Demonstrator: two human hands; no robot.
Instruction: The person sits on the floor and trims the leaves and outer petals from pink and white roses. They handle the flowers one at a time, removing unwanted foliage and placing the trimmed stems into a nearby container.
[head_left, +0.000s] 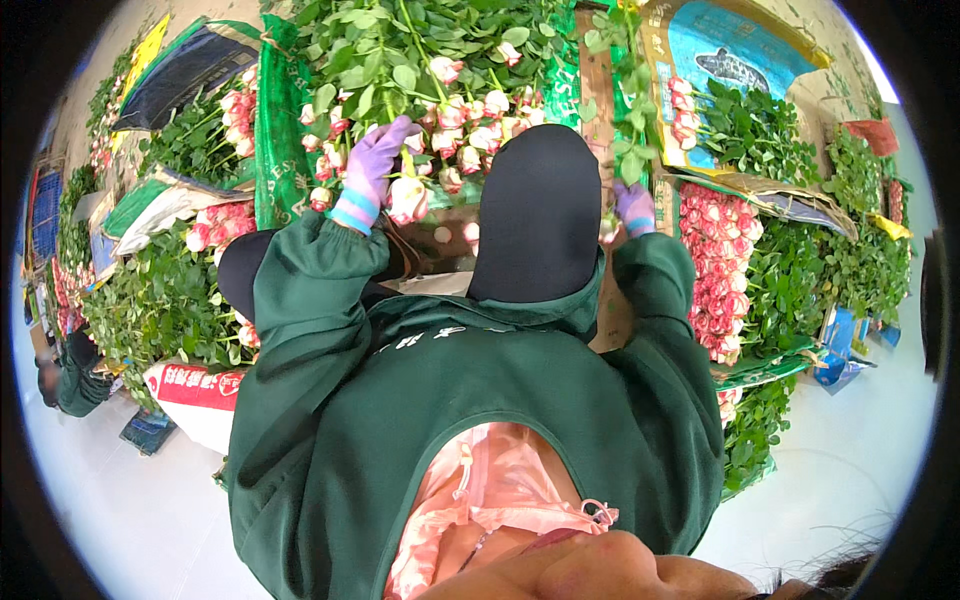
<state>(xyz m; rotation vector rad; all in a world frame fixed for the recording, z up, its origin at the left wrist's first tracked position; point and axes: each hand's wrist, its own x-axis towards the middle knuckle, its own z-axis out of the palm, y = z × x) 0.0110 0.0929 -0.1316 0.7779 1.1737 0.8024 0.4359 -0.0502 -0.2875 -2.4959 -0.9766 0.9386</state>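
Observation:
My left hand (379, 169), in a purple knit glove with a striped cuff, grips the stem of a pink-edged white rose (408, 199) just above its bloom. In front of me lies a heap of cut roses (469, 135), their blooms towards me and leafy stems (360, 60) pointing away. My right hand (634, 204), gloved the same, is closed around a rose stem near the bottom of a leafy stretch (635, 120); a rose bloom (610, 227) shows beside its fingers, partly hidden. My dark-clad knee stands between the hands.
Stacked pink roses (720, 277) lie at the right, more roses (682, 112) on a blue printed sheet (720, 37). Wrapped rose bundles (217, 225) stand at the left beside a green woven sack (277, 127). A co-worker (79, 375) is at the far left.

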